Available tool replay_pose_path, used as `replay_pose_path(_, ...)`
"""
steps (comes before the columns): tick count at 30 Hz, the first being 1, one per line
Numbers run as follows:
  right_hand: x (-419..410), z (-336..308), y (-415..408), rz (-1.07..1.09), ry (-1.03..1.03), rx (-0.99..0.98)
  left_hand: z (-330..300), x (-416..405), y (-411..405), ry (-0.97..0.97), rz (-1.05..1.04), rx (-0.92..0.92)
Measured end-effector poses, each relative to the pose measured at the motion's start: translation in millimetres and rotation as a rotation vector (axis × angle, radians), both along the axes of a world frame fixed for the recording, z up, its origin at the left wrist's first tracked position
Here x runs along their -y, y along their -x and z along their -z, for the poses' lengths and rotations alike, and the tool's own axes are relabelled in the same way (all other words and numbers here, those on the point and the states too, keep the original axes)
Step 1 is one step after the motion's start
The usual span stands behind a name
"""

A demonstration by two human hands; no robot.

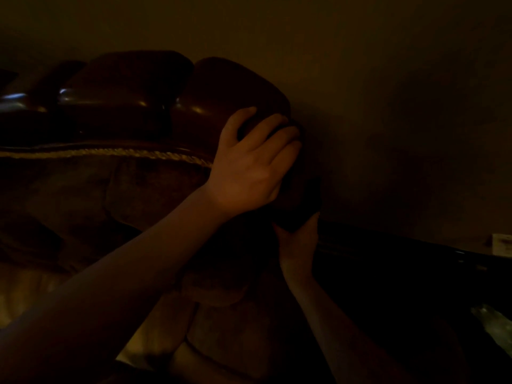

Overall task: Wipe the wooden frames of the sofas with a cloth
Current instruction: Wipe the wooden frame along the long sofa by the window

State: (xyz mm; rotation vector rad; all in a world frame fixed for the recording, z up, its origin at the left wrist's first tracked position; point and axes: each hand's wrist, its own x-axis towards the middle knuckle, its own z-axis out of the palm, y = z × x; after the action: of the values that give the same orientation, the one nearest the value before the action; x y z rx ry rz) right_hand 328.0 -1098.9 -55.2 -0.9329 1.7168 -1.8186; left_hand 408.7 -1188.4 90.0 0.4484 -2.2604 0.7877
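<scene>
The scene is very dark. The sofa's carved, glossy wooden frame (232,90) runs along the top of the backrest and ends near the wall. My left hand (249,164) grips that rounded end, with the thumb on the front face and the fingers curled over the far edge. Below it, my right hand (297,242) reaches up and holds the lower end of a dark shape that looks like the cloth (300,200), against the side of the frame. The fingers of my right hand are mostly hidden in shadow.
Brown upholstered cushions (133,195) with a pale rope trim (155,156) lie to the left, under my left arm. A plain wall (401,106) stands close behind the frame. A dark ledge (415,245) with small pale items runs along the right.
</scene>
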Motion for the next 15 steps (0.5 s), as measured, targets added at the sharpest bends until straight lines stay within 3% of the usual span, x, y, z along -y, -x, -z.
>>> replay_pose_path(2,-2.8,11.6,4.9,-0.055,-0.056,-0.072,0.4,0.2,0.8,0.001,0.003,0.022)
replay_pose_path(6,-11.3,55.7,22.7,-0.195,-0.736,-0.236,0.4,2.2,2.8,0.014,-0.009,0.018)
replay_pose_path(8,-6.0,59.5,28.0,-0.257,-0.911,-0.208,0.6,3.3,3.1,0.023,-0.011,0.02)
replay_pose_path(11,-4.8,53.8,33.3,-0.238,-0.863,-0.053,1.5,3.0,2.1,0.035,-0.012,0.02)
replay_pose_path(15,-16.7,22.0,25.7,-0.271,-0.463,0.365,2.3,1.8,2.2,0.031,-0.018,0.025)
